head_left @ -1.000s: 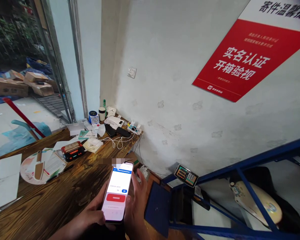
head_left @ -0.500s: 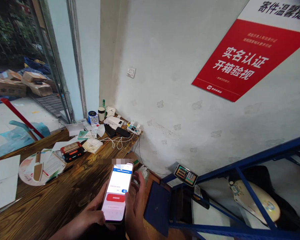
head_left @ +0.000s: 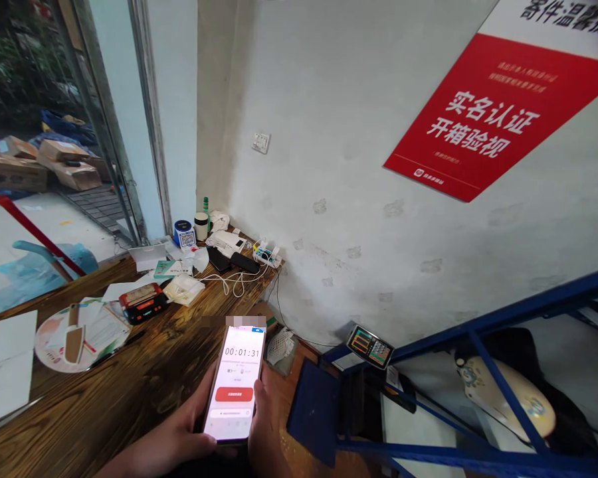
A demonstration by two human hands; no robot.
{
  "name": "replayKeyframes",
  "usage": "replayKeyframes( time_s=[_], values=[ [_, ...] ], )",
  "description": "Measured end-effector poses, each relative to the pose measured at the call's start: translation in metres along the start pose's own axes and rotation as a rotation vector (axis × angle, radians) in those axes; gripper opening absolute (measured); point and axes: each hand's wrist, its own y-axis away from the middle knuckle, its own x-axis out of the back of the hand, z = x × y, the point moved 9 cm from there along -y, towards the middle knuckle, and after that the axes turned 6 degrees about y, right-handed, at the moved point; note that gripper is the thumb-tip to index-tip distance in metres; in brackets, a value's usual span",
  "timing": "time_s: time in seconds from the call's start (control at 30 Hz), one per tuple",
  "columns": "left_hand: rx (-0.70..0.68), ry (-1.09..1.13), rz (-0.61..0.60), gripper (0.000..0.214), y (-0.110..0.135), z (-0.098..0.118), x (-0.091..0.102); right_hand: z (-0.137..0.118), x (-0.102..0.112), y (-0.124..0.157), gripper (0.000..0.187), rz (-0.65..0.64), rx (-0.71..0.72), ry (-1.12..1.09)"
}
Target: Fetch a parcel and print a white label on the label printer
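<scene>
A smartphone point(head_left: 233, 385) is held upright between both hands, just off the front edge of the wooden table point(head_left: 149, 372). Its lit screen shows a timer reading 00:01:31 above a red button. My left hand point(head_left: 192, 415) is closed on the phone's left side, thumb at the lower left corner. Along the right side, my right hand point(head_left: 265, 415) grips it, the thumb lying on the edge near the red button. The fingers behind the phone are hidden.
On the table lie a round fan point(head_left: 44, 342), a red and black device point(head_left: 142, 302), papers, cables and a power strip point(head_left: 268, 253). A weighing scale display point(head_left: 370, 346) and blue metal frame point(head_left: 428, 332) stand right. Cardboard boxes point(head_left: 14, 171) are outside.
The raised fingers of my right hand have come down around the phone's side. A pop-up on the screen has given way to the timer page. The view has shifted slightly.
</scene>
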Motion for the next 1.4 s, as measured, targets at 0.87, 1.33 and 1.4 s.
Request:
replayKeyframes(
  time_s=[0.87,1.33,1.4],
  values=[
    [-0.059,0.246,0.331,0.118,0.027,0.060,0.056,0.043,-0.083,-0.040,0.047,-0.142,-0.191,0.033],
    [-0.442,0.367,0.792,0.116,-0.015,0.048,0.130,0.083,-0.134,-0.134,0.057,-0.611,-0.313,0.080],
    [-0.531,0.332,0.877,0.115,-0.030,0.050,0.137,0.079,-0.136,-0.154,0.059,-0.707,-0.304,0.091]
  ],
)
